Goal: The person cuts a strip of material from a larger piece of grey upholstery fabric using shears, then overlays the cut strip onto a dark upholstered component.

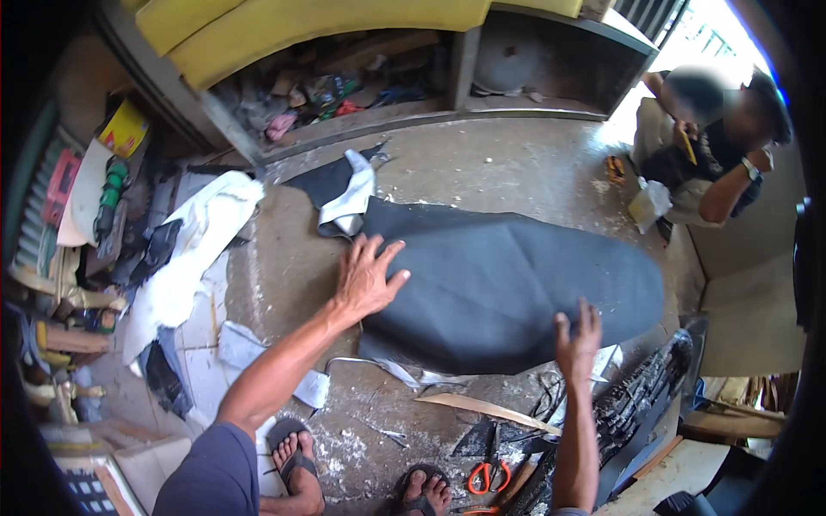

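Note:
A long dark grey sheet of leather-like material (508, 275) lies in front of me on the floor, draped over a bulky rounded form whose underside is hidden. My left hand (370, 279) is at its left end, fingers spread and nothing held. Along the sheet's near right edge is my right hand (579, 344), its fingers stretched upward and empty. Whether either hand presses on the sheet is hard to tell. A pale folded scrap of fabric (353, 193) rests just beyond my left hand, by the sheet's far left corner.
Orange-handled pliers or scissors (489, 476) lie near my sandalled feet, below a thin wooden strip (486, 411). White cloth (194, 258) is heaped at left. A shelf (370, 129) full of scraps stands at the back. Two people (714, 146) sit at far right. Debris litters the floor.

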`<state>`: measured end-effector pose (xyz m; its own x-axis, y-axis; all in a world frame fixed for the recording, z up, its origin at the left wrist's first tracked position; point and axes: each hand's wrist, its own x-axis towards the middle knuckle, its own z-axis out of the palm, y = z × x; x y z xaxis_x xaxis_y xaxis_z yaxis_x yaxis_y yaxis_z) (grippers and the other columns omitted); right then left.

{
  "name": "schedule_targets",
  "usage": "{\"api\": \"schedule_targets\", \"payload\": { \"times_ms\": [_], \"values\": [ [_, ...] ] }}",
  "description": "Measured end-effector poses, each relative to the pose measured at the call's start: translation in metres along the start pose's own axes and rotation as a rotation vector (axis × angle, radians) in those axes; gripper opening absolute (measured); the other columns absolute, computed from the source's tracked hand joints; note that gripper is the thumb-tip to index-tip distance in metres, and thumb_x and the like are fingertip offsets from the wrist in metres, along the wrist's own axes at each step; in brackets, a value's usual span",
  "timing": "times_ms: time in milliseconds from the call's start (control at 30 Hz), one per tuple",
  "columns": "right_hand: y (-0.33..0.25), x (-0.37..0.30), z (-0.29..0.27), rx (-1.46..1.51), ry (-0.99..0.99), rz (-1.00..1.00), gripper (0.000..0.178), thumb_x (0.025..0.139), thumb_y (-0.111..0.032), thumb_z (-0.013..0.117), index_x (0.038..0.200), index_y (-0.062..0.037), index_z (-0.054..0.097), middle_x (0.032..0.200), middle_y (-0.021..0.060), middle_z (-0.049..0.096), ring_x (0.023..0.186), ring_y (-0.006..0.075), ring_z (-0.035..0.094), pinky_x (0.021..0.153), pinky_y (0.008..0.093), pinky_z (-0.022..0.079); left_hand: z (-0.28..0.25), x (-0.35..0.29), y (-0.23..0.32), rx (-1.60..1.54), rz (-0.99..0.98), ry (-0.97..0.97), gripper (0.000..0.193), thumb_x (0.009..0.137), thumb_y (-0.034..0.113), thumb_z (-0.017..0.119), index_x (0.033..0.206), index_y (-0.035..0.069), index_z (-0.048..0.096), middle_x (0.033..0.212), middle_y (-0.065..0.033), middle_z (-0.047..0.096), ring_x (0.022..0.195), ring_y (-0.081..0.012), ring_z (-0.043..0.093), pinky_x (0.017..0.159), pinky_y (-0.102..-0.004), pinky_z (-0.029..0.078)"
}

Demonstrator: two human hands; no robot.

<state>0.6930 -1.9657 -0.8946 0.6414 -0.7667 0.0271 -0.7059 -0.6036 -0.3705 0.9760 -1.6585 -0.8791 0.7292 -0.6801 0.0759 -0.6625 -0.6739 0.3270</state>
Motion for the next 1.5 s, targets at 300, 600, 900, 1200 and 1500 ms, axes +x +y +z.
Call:
{"api": "schedule_targets", "payload": {
  "times_ms": [300, 600, 900, 1200, 1500],
  "values": [
    [0.015, 0.047, -0.01, -0.231, -0.16, -0.15, 0.067, 0.096, -0.05, 0.062, 0.155, -0.024, 0.046, 0.166, 0.0135, 0.03, 0.155, 0.0397, 0.02, 0.118, 0.0714, 0.013, 0.011, -0.071, 0.027, -0.673, -0.162, -0.115, 0.022, 0.098, 0.025, 0.061, 0.109, 0.006, 0.061, 0.095, -0.0189, 0.06, 0.097, -0.0392, 0.063, 0.087, -0.0472, 0.051],
    [-0.042, -0.03, 0.049, -0.013, -0.172, -0.06, 0.091, 0.089, -0.061, 0.068, 0.162, -0.0212, 0.031, 0.172, 0.0158, 0.008, 0.156, 0.046, -0.001, 0.115, 0.0745, 0.015, 0.01, 0.066, -0.127, 0.025, -0.157, -0.123, 0.025, 0.084, 0.023, 0.075, 0.1, 0.005, 0.07, 0.11, -0.0144, 0.07, 0.113, -0.0368, 0.06, 0.097, -0.0551, 0.046],
    [0.001, 0.02, 0.0, -0.059, -0.113, -0.271, 0.073, 0.088, -0.033, 0.075, 0.151, -0.0112, 0.047, 0.157, 0.0285, 0.035, 0.147, 0.0472, 0.03, 0.119, 0.0538, 0.029, -0.148, -0.038, -0.265, 0.191, 0.015, -1.155, 0.035, 0.085, 0.032, 0.079, 0.105, 0.005, 0.073, 0.084, -0.0091, 0.072, 0.078, -0.0241, 0.066, 0.071, -0.0379, 0.051],
    [0.008, -0.287, 0.021, -0.27, -0.022, 0.246, 0.043, 0.093, -0.012, 0.064, 0.131, 0.0061, 0.054, 0.116, 0.0287, 0.057, 0.111, 0.0464, 0.054, 0.095, 0.0515, 0.043, -0.021, 0.077, -0.222, 0.022, -0.151, 0.108, 0.058, 0.088, 0.028, 0.075, 0.135, -0.003, 0.059, 0.136, -0.0292, 0.058, 0.128, -0.0428, 0.055, 0.112, -0.048, 0.041],
    [-0.005, -0.344, 0.002, -0.147, -0.059, 0.274, 0.048, 0.094, -0.019, 0.065, 0.135, 0.0032, 0.052, 0.123, 0.0286, 0.053, 0.114, 0.0452, 0.052, 0.099, 0.0513, 0.043, -0.057, 0.135, -0.191, 0.068, -0.011, -0.017, 0.031, 0.077, 0.012, 0.072, 0.108, 0.011, 0.075, 0.095, -0.018, 0.075, 0.097, -0.0378, 0.072, 0.091, -0.0465, 0.055]
  ]
}}
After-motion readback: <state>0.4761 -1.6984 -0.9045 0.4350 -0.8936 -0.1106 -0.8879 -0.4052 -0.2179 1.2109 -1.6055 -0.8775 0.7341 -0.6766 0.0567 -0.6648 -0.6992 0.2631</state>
